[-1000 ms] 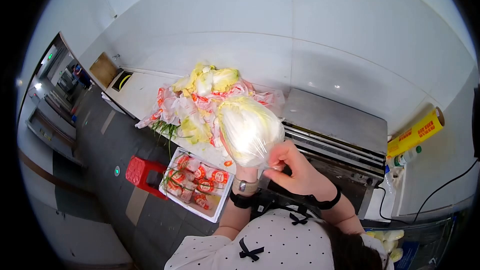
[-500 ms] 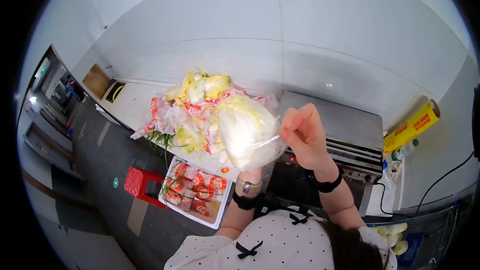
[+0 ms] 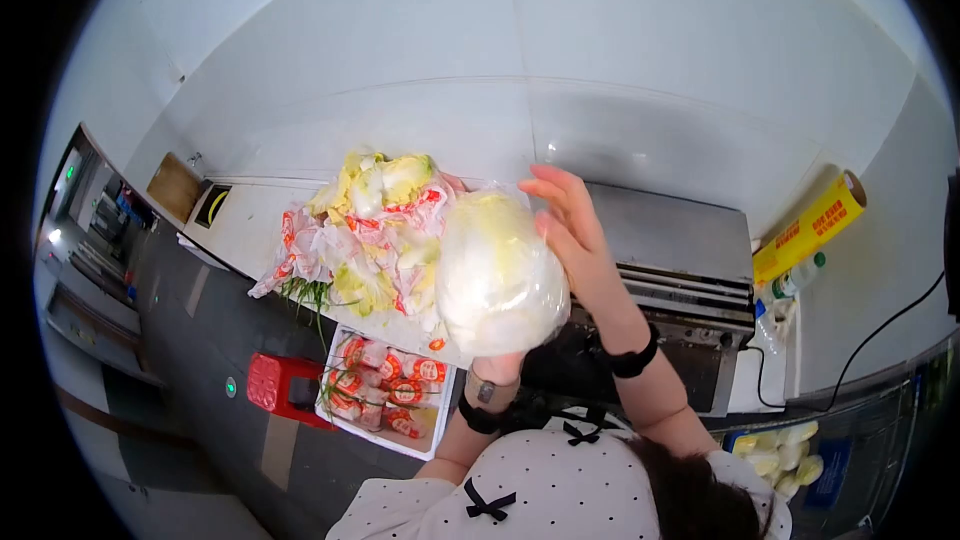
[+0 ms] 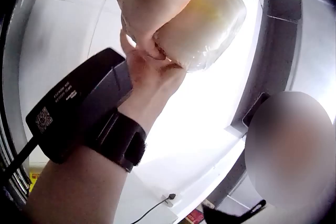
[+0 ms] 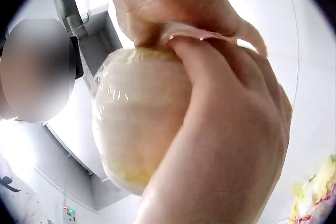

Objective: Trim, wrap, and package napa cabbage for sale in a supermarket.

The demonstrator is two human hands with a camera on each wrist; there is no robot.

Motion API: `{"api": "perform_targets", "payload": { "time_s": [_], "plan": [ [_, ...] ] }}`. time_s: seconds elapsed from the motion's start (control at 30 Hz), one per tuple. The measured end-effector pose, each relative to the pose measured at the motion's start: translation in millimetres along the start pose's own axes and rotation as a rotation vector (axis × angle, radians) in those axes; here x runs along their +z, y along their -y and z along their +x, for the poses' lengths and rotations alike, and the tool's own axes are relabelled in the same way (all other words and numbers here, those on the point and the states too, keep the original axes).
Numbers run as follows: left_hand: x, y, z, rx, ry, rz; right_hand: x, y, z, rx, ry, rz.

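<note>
A napa cabbage [image 3: 500,275] in clear plastic film is held up in front of the person's chest, film shining on its pale side. From below, the left hand [image 3: 500,368] grips its lower end, most of those fingers hidden behind the cabbage in the head view. The right hand [image 3: 578,230] lies along the cabbage's right side, fingers loosely extended and a little apart. Seen from the right wrist, the right hand [image 5: 226,103] overlaps the wrapped cabbage [image 5: 142,124] and reaches toward the other hand. In the left wrist view the left hand [image 4: 152,74] is at the cabbage's end.
Loose cabbage leaves and printed plastic bags [image 3: 375,230] are heaped on the counter [image 3: 260,230]. A white foam box [image 3: 440,410] of red-labelled packs and a red stool [image 3: 275,385] stand below. To the right are a metal appliance [image 3: 670,240], a yellow roll [image 3: 810,230] and a bottle [image 3: 800,275].
The right hand, earlier pinching and pulling a strand of film outward, has released it and moved onto the cabbage's side. The cabbage has turned more upright in the left hand.
</note>
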State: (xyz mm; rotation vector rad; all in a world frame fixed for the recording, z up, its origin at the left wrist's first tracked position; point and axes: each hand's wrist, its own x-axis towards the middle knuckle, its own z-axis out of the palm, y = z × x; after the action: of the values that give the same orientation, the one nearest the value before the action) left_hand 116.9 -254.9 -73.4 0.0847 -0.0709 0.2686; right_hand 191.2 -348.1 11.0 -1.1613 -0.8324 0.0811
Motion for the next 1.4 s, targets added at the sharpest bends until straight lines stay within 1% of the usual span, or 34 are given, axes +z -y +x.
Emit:
{"api": "perform_targets", "payload": {
  "time_s": [0.03, 0.07, 0.1, 0.17, 0.2, 0.23, 0.27, 0.37, 0.47, 0.57, 0.6, 0.7, 0.83, 0.87, 0.97, 1.07, 1.13, 1.17, 1.2, 1.23, 1.27, 1.33, 1.4],
  "plan": [
    [-1, 0, -1, -0.017, -0.007, 0.005, -6, 1, 3, 0.072, 0.044, -0.042],
    [-1, 1, -1, -0.043, -0.005, 0.001, -10, -6, 5, 0.139, 0.000, -0.078],
    [-2, 1, 0, -0.080, 0.000, -0.011, -14, -17, 2, 0.108, -0.048, -0.085],
    [8, 4, 3, -0.221, 0.106, -0.088, -21, -36, 1, 0.041, -0.140, -0.104],
    [14, 6, 3, -0.285, 0.157, -0.133, -20, -31, -2, -0.043, -0.223, -0.094],
    [24, 8, 1, -0.313, 0.090, -0.230, -16, -22, -11, -0.125, -0.303, -0.083],
    [28, 9, -1, -0.321, 0.071, -0.256, -12, -15, -20, -0.206, -0.383, -0.069],
    [24, 10, -9, -0.286, 0.049, -0.175, -12, -8, -47, -0.738, -0.279, -0.371],
    [6, 10, -18, -0.226, 0.030, -0.085, 0, 27, -48, -0.964, 0.017, -0.878],
    [-2, 10, -19, -0.182, 0.009, -0.034, 5, 27, -39, -0.775, 0.031, -0.878],
    [-3, 9, -18, -0.168, 0.010, -0.026, 6, 25, -42, -0.771, -0.030, -0.793],
    [-1, 6, -16, -0.147, 0.004, -0.010, 12, 23, -63, -0.650, -0.232, -0.642],
    [3, 2, -14, -0.131, 0.005, 0.007, 15, 22, -74, -0.541, -0.404, -0.461],
    [3, 2, -12, -0.127, 0.003, 0.011, 13, 18, -78, -0.510, -0.393, -0.431],
    [5, 0, -8, -0.133, 0.003, 0.019, 10, 11, -85, -0.315, -0.417, -0.305],
    [7, -1, -5, -0.160, 0.013, 0.022, 2, 6, -85, -0.236, -0.297, -0.129],
    [9, 1, -6, -0.202, 0.024, 0.024, -7, 6, -82, -0.112, -0.287, 0.427],
    [14, 2, -9, -0.252, 0.052, 0.047, -14, 7, -79, -0.052, -0.275, 0.704],
    [32, 8, -12, -0.312, 0.084, 0.071, -26, 2, -72, -0.088, -0.331, 0.596],
    [56, 13, -18, -0.383, 0.169, 0.157, -34, 6, -64, -0.108, -0.274, 0.407],
    [56, 16, -20, -0.429, 0.135, 0.179, -42, 12, -57, -0.120, -0.220, 0.218],
    [53, 15, -21, -0.539, 0.221, 0.224, -52, 23, -42, -0.147, -0.094, -0.159],
    [49, 14, -22, -0.634, 0.298, 0.250, -45, 46, -34, -0.205, 0.007, -0.367]
  ]
}}
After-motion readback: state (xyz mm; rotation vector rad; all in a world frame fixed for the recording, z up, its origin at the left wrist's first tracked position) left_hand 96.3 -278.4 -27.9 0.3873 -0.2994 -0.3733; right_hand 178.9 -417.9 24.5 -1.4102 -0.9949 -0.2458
